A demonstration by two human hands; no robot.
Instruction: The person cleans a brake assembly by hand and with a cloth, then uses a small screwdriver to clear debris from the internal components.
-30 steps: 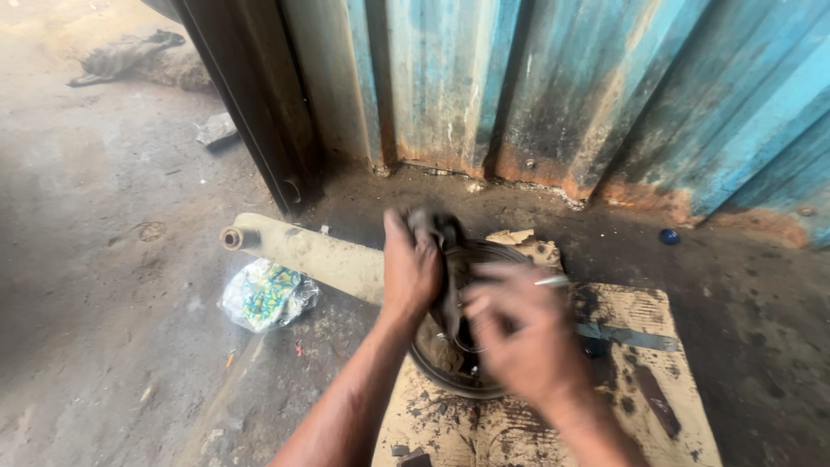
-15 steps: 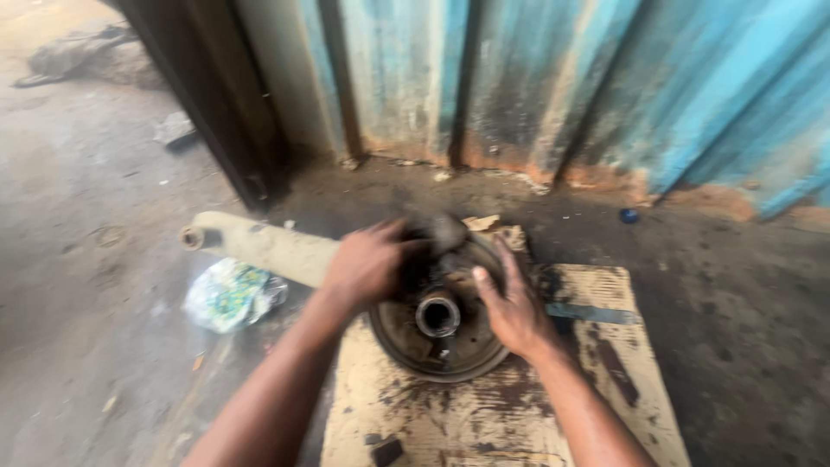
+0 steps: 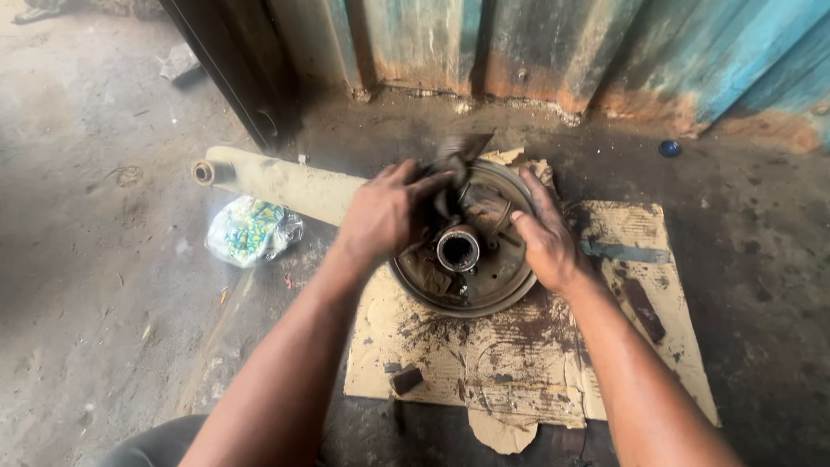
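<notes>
On the stained cardboard sheet (image 3: 536, 363) below me sits a round, greasy metal drum (image 3: 471, 281) with a short open tube (image 3: 457, 249) standing up at its middle. My left hand (image 3: 380, 216) rests on the drum's left upper edge, fingers stretched toward a dark, blurred rag or part (image 3: 458, 156) at the drum's far rim; I cannot tell whether the fingers actually grip it. My right hand (image 3: 545, 238) lies flat along the drum's right rim, fingers spread and pointing away from me, holding nothing that I can see. A pale yellowish bar (image 3: 277, 180) runs from the drum off to the left across the dirty concrete floor (image 3: 95, 285), ending in a small round eye. Just near that bar lies a crumpled green and white plastic bag (image 3: 251, 229). A small dark block (image 3: 405, 378) sits on the cardboard's near left edge. Rusty blue corrugated sheeting (image 3: 553, 43) stands behind the drum, with a small blue cap (image 3: 669, 148) on the ground at its foot.
</notes>
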